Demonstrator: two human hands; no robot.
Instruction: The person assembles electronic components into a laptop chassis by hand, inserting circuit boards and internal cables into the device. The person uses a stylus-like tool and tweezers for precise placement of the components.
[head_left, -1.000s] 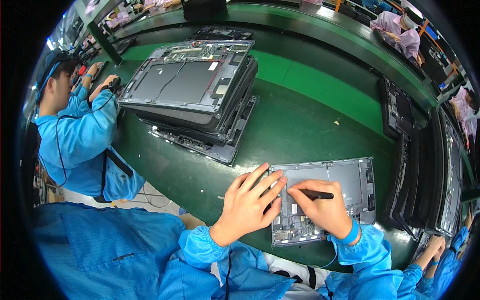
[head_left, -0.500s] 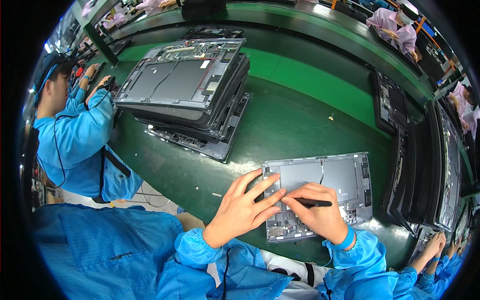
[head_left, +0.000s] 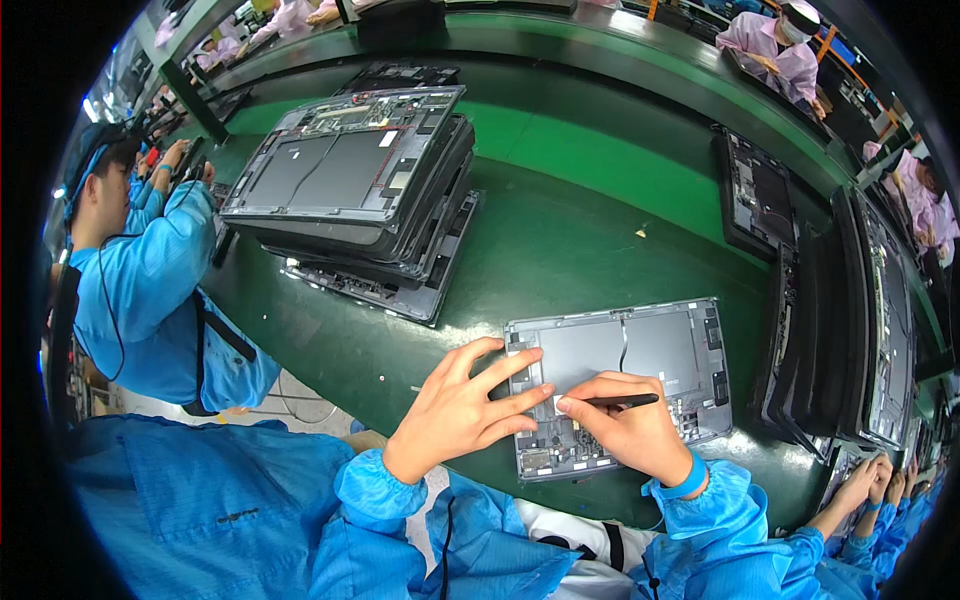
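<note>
An opened tablet-like device (head_left: 655,345), with grey battery panels and exposed circuit boards, lies flat before me on the green bench. My left hand (head_left: 463,405) is open, its fingers spread over the device's left edge. Over the lower middle, my right hand (head_left: 625,420) is closed on a slim black pen-like tool (head_left: 628,400). The tool's dark rear end points right; my fingers hide its working tip. A small white piece (head_left: 558,404) shows right at the right fingertips, between the two hands. Whether it is gripped or lies on the board, I cannot tell.
Similar opened devices are piled in a stack (head_left: 330,170) at the far left. More stand in a dark stack (head_left: 850,310) on the right, with one device (head_left: 757,190) behind it. A co-worker in blue (head_left: 140,270) sits at left. A rail (head_left: 560,45) runs along the back.
The view has shifted slightly, so most things appear a little further left. A small white piece now shows at my right fingertips. My left hand keeps its place on the device.
</note>
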